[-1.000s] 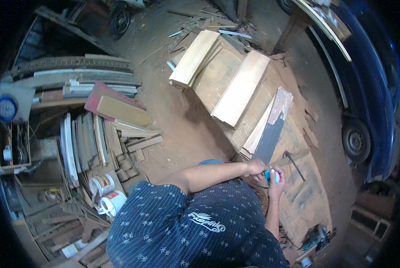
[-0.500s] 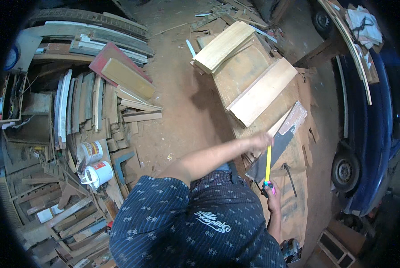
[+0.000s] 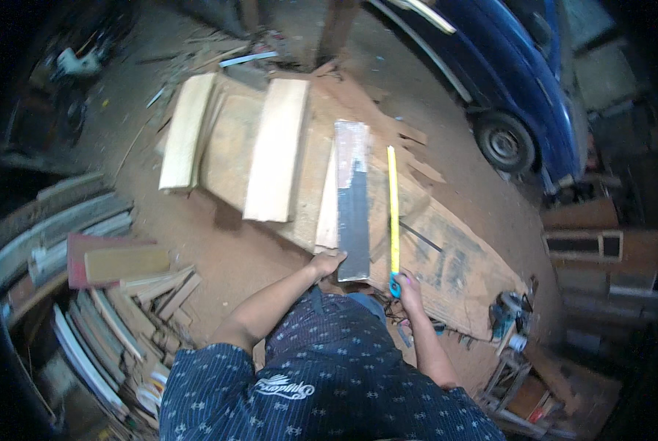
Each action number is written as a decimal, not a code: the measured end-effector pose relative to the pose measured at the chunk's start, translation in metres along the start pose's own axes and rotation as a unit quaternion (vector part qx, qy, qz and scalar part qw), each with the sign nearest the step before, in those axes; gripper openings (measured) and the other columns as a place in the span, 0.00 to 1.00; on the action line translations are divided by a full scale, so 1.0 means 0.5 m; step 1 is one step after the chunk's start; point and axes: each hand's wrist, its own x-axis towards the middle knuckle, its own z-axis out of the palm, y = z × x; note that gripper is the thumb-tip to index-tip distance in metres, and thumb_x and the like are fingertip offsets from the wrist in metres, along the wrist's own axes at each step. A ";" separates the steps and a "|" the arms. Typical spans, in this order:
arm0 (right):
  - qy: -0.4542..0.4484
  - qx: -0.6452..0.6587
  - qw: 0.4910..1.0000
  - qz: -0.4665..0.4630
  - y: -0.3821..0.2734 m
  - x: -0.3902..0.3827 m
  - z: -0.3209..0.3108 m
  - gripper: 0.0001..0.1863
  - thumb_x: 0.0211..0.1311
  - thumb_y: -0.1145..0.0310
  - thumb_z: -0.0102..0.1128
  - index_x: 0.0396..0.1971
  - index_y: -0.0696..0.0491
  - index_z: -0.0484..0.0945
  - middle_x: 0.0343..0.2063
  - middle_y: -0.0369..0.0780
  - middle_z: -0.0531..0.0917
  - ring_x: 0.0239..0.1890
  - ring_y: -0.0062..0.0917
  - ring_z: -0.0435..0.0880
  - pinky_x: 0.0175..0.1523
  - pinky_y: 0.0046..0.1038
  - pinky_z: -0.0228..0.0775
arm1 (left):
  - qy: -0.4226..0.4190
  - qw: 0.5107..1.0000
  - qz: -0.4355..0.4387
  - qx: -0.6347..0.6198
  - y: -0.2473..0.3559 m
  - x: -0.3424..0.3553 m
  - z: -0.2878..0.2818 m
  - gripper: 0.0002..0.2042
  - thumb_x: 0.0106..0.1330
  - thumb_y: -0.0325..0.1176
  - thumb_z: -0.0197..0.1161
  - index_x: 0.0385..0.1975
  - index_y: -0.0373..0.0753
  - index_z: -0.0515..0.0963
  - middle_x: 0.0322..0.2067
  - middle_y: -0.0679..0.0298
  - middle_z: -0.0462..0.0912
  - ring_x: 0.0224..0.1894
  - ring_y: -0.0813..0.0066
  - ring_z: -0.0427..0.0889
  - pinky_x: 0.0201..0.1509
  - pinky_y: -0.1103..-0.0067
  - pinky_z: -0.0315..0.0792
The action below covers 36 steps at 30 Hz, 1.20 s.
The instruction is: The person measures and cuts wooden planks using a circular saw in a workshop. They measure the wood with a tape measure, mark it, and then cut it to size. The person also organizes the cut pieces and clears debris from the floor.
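Observation:
My right hand (image 3: 410,291) is closed around a blue tape measure (image 3: 395,285). Its yellow blade (image 3: 393,209) stretches away from me, to the right of a narrow board (image 3: 353,220) with a dark grey near part and a worn brownish far part. At the near left edge of that board, my left hand (image 3: 327,263) seems to grip it; some fingers are hidden. A pale plank (image 3: 327,213) lies partly under the board's left side. Farther left, a wide pale plank (image 3: 277,151) rests on the worktable (image 3: 454,268).
More pale planks (image 3: 188,132) are stacked at the table's far left. A dark thin rod (image 3: 421,237) lies right of the blade. A power tool (image 3: 509,312) sits at the right end. Scrap wood (image 3: 108,334) fills the lower left; a blue car (image 3: 490,70) stands behind.
The view has turned toward the right. My left hand has left the blade's far end and come back to the board's near end. The blade now extends free, right of the board.

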 end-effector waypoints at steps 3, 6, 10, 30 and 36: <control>0.001 0.030 0.999 -0.031 0.017 0.063 0.037 0.17 0.68 0.65 0.59 0.51 0.59 0.79 0.31 0.37 0.80 0.32 0.23 0.81 0.29 0.28 0.80 | -0.040 0.999 -0.030 0.005 0.035 -0.037 0.034 0.28 0.76 0.51 0.57 0.60 0.30 0.76 0.49 0.53 0.85 0.43 0.67 0.84 0.43 0.71 0.79; -0.032 0.020 0.999 -0.019 -0.018 0.101 0.104 0.18 0.68 0.64 0.60 0.52 0.58 0.79 0.31 0.37 0.80 0.33 0.22 0.81 0.29 0.28 0.81 | -0.016 0.985 0.030 -0.168 -0.010 -0.036 0.060 0.25 0.78 0.48 0.55 0.61 0.30 0.76 0.51 0.57 0.84 0.48 0.69 0.82 0.53 0.73 0.77; 0.005 0.000 1.000 -0.006 -0.049 0.163 0.165 0.23 0.66 0.59 0.62 0.55 0.57 0.78 0.33 0.39 0.82 0.30 0.24 0.82 0.30 0.29 0.81 | -0.002 0.988 0.009 -0.154 0.005 -0.049 0.082 0.24 0.79 0.47 0.53 0.59 0.30 0.76 0.51 0.58 0.84 0.50 0.71 0.81 0.59 0.74 0.73; -0.038 -0.229 0.971 -0.054 0.055 -0.038 0.062 0.28 0.63 0.58 0.70 0.57 0.57 0.74 0.44 0.43 0.84 0.49 0.26 0.82 0.57 0.30 0.73 | -0.058 0.968 0.057 -0.238 -0.031 -0.016 0.095 0.23 0.80 0.46 0.51 0.59 0.31 0.76 0.53 0.56 0.83 0.55 0.66 0.80 0.64 0.70 0.71; -0.037 -0.186 0.979 -0.070 0.105 -0.034 0.060 0.29 0.62 0.57 0.71 0.57 0.57 0.74 0.43 0.40 0.84 0.47 0.24 0.81 0.56 0.28 0.72 | -0.077 0.960 0.049 -0.266 -0.023 -0.026 0.093 0.22 0.80 0.47 0.53 0.56 0.32 0.79 0.50 0.61 0.85 0.50 0.72 0.82 0.59 0.75 0.73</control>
